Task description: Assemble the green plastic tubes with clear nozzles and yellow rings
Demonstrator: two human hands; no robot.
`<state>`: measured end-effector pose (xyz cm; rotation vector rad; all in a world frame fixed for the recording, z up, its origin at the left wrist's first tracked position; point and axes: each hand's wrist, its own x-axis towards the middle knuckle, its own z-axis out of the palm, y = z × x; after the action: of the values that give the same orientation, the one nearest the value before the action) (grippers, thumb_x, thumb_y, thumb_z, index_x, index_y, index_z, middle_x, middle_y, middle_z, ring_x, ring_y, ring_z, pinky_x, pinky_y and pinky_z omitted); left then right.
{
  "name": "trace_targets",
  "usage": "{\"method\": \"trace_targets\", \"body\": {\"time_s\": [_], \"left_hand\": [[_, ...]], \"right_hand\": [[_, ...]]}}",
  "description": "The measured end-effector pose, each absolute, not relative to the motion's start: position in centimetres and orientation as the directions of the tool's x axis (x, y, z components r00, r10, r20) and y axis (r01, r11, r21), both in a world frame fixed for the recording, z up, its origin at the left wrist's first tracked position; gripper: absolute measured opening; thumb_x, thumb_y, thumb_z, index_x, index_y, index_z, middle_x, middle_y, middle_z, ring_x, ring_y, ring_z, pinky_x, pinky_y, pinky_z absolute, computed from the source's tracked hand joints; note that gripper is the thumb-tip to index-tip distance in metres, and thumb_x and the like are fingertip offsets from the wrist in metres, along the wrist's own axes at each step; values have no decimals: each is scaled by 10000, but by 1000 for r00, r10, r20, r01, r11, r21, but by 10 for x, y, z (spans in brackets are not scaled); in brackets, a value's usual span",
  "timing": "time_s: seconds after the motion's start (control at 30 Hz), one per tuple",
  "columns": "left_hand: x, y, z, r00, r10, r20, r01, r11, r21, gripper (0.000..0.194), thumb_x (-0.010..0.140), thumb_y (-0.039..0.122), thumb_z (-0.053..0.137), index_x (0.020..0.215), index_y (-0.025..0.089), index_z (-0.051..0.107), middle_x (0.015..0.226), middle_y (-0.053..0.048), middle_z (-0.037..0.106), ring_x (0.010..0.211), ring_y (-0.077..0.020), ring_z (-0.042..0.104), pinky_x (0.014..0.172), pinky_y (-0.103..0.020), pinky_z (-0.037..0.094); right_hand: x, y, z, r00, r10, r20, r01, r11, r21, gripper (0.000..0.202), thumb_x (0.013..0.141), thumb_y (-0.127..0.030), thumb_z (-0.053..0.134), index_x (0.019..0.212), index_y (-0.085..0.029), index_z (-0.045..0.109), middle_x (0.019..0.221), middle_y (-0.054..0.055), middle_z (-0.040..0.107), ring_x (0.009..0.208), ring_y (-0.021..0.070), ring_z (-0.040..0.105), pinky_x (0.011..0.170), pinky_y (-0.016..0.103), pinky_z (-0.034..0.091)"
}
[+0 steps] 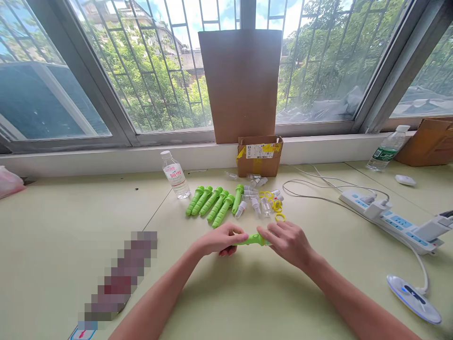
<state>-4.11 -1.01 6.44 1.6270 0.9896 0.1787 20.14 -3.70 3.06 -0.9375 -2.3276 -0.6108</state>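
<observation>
My left hand (223, 238) is closed round one end of a green tube (254, 239) held level above the table. The fingers of my right hand (287, 241) pinch its other end, where a bit of yellow and a clear part show. Beyond my hands lie several ribbed green tubes (211, 203) in a slanted row. To their right are clear plastic pieces with white parts (255, 205) and several yellow rings (280, 217), the nearest ring just past my right hand.
A water bottle (176, 175) stands left of the tubes. Behind the pieces sits a small cardboard box (260, 163). At the right are a power strip (392, 219) with cables, a white oval device (413, 299) and another bottle (387, 148). A pixelated object (122, 278) lies left.
</observation>
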Motion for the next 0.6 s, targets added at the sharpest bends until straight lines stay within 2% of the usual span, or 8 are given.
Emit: {"method": "trace_targets", "body": {"time_s": [0.13, 0.23, 0.33, 0.43, 0.6], "left_hand": [[-43, -10, 69, 688, 624, -371, 481, -10, 877, 472, 782, 607, 545, 826, 143, 619, 541, 35, 478, 434, -66, 373, 394, -195, 269], [-42, -12, 71, 715, 644, -273, 449, -124, 885, 432, 800, 558, 550, 691, 140, 577, 544, 32, 463, 465, -62, 355, 428, -200, 263], [-40, -14, 73, 729, 665, -164, 423, -249, 871, 428, 837, 517, 516, 643, 139, 557, 533, 31, 433, 503, -70, 349, 479, -212, 271], [-38, -18, 72, 714, 690, -114, 441, -318, 839, 415, 858, 506, 484, 694, 138, 582, 562, 33, 398, 521, -74, 322, 488, -218, 251], [-33, -24, 65, 693, 721, 3, 513, -496, 700, 380, 874, 474, 469, 707, 154, 586, 560, 35, 369, 526, -81, 300, 497, -223, 240]], "right_hand": [[200, -41, 32, -620, 456, 638, 718, 657, 229, 203, 882, -107, 506, 1005, -225, 616, 647, -12, 572, 583, 116, 474, 562, 285, 251], [199, -40, 28, -609, 498, 617, 726, 664, 179, 189, 884, -125, 503, 1004, -219, 614, 638, -14, 568, 573, 112, 479, 555, 280, 250], [198, -39, 24, -574, 543, 613, 740, 665, 103, 185, 863, -131, 509, 979, -221, 621, 639, -18, 582, 562, 106, 488, 550, 270, 251], [198, -39, 24, -528, 612, 588, 755, 656, -5, 185, 806, -136, 538, 932, -234, 630, 651, -23, 603, 551, 101, 494, 529, 259, 239], [201, -39, 30, -510, 738, 441, 744, 636, -204, 157, 699, -121, 537, 776, -240, 605, 610, -47, 596, 522, 93, 469, 495, 230, 230]]}}
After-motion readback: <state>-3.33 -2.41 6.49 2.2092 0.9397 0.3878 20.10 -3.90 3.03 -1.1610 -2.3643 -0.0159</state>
